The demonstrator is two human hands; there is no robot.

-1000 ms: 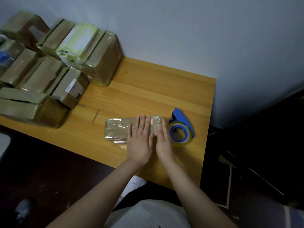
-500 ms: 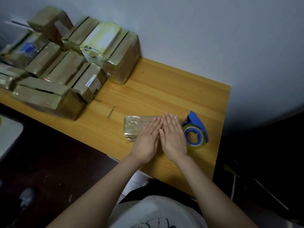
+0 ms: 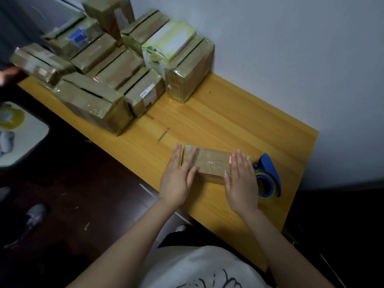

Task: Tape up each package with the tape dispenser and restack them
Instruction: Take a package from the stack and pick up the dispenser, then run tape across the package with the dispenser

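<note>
One package (image 3: 212, 163) lay flat near the front edge of the table (image 3: 228, 121). The left hand (image 3: 178, 179) pressed its left end and the right hand (image 3: 241, 179) its right, fingers straight and close together, gripping nothing, probably smoothing tape down. The tape dispenser (image 3: 268, 177) sat just beside the right hand, handy for later. The stack of packages (image 3: 116, 65) waited back-left, and one label (image 3: 148, 94) was too small to read.
</note>
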